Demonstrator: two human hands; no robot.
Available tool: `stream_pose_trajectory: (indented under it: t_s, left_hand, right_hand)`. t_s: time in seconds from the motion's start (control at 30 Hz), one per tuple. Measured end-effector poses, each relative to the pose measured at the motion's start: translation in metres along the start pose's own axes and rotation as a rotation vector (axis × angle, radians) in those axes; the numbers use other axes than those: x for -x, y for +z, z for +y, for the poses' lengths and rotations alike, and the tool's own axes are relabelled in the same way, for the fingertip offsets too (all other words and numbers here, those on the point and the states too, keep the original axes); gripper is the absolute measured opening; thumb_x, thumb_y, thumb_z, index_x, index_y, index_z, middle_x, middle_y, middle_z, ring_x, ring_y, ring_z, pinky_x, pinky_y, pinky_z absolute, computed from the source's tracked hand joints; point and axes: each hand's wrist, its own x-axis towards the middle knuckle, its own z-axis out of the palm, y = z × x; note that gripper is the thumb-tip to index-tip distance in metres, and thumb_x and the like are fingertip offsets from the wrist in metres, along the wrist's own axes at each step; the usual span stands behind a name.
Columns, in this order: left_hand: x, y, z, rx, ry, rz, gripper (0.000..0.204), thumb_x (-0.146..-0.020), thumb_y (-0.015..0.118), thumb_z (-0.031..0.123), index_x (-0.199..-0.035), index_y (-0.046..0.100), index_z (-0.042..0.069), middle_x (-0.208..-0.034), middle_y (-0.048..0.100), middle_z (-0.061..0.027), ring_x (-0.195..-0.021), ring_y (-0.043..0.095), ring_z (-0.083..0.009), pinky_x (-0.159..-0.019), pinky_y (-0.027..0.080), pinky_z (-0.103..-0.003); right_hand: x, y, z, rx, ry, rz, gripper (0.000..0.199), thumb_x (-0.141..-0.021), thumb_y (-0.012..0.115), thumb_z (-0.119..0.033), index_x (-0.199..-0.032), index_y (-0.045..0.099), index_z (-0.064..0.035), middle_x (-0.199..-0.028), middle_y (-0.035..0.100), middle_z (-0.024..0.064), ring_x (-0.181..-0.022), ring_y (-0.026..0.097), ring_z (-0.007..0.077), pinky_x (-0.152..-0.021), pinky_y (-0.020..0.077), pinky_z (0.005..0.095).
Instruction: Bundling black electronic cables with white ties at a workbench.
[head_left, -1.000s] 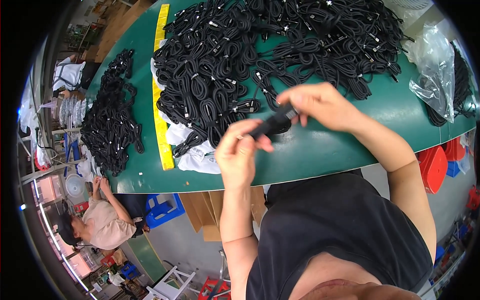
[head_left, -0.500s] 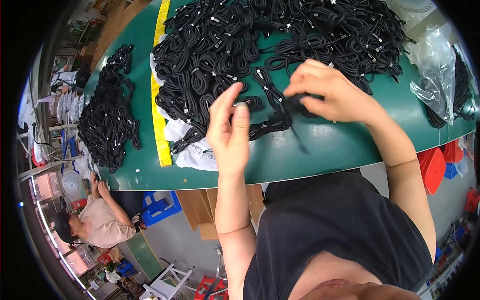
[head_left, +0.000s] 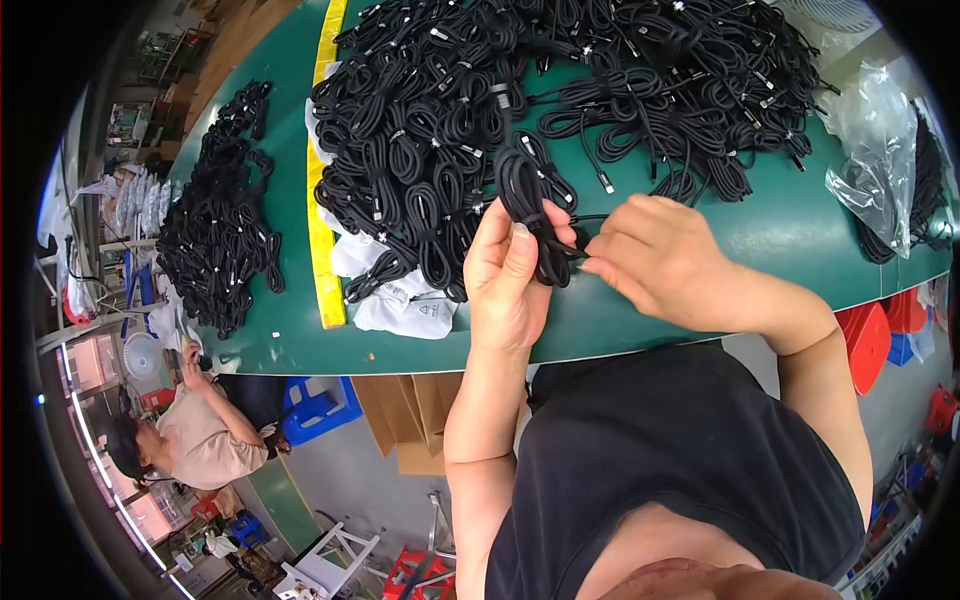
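Head view: two hands work a coiled black cable over a green desk.

Left hand (head_left: 512, 285) is clamped on the cable coil (head_left: 532, 215), thumb pressed across its loops, holding it just above the desk's (head_left: 760, 235) near edge. Right hand (head_left: 655, 255) pinches the coil's lower end with its fingertips, touching the left. Behind them lies a big heap of cables (head_left: 560, 90); white bags (head_left: 400, 305) peek out under its left side beside a yellow strip (head_left: 325, 200). A smaller pile (head_left: 220, 230) lies far left, a clear bag (head_left: 880, 160) at right. Another person (head_left: 200, 440) sits lower left.
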Motion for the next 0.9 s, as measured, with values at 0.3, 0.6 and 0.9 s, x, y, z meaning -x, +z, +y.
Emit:
stream_pose_trajectory:
  t_s: [0.3,0.6,0.9]
  left_hand:
    - [0.009,0.011,-0.017,0.045,0.044,0.095,0.038,-0.085,0.059,0.014,-0.118,0.044,0.002,-0.111,0.054,-0.0094,-0.098,0.053,-0.0171,-0.088,0.043,-0.031]
    - [0.006,0.01,-0.024,0.091,-0.039,0.124,0.034,-0.089,0.053,0.021,-0.117,0.047,0.003,-0.102,0.057,-0.0085,-0.091,0.053,-0.0142,-0.083,0.042,-0.027]
    - [0.009,0.015,-0.03,0.063,0.01,0.13,0.031,-0.088,0.055,0.015,-0.115,0.047,0.003,-0.103,0.057,-0.0076,-0.092,0.053,-0.0132,-0.083,0.042,-0.026]
  right_hand:
    - [-0.008,0.013,-0.005,-0.213,0.174,0.129,0.011,-0.073,0.062,-0.009,-0.075,0.053,-0.004,-0.071,0.051,0.0073,-0.066,0.054,0.026,-0.053,0.0444,0.0366]
    - [-0.004,0.008,-0.004,-0.195,0.23,-0.008,0.015,-0.075,0.061,-0.016,-0.074,0.053,-0.0031,-0.073,0.052,0.0082,-0.066,0.056,0.0262,-0.049,0.0445,0.0377]
    - [-0.003,0.008,-0.008,0.016,0.162,-0.004,0.02,-0.075,0.062,-0.018,-0.07,0.053,-0.0017,-0.068,0.051,0.0081,-0.058,0.055,0.0242,-0.044,0.0432,0.0336]
